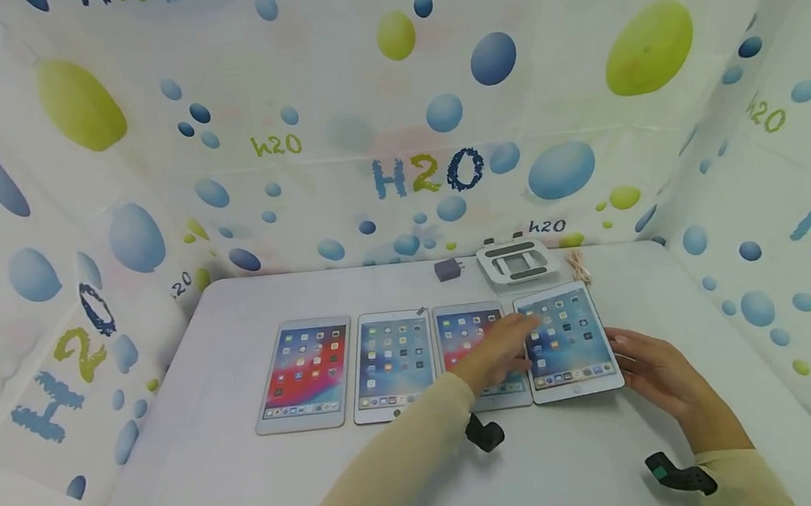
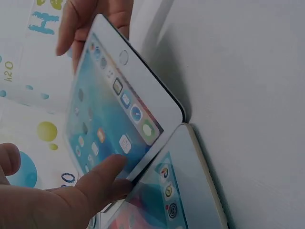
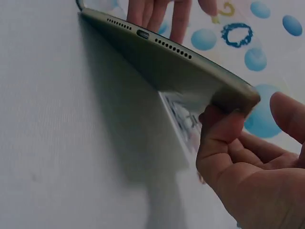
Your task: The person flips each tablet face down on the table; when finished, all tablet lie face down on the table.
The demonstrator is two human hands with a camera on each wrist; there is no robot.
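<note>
The rightmost white tablet (image 1: 567,343), its screen lit blue, tilts with its right side raised off the table. My right hand (image 1: 655,371) holds that right edge; in the right wrist view bent fingers (image 3: 221,131) support the grey underside near a corner while another digit stays apart from it. At the opposite edge my left hand (image 1: 499,350) reaches across the third tablet (image 1: 504,400); in the left wrist view one extended finger (image 2: 112,167) touches the raised tablet's left side. The first tablet (image 1: 303,373) and second tablet (image 1: 390,364) lie flat to the left, screens lit.
Behind the tablets are a dark charger plug (image 1: 447,270), a white folding stand (image 1: 516,261) and a coiled pale cable (image 1: 578,266). A patterned curtain (image 1: 329,73) encloses the back and sides of the white table (image 1: 200,484).
</note>
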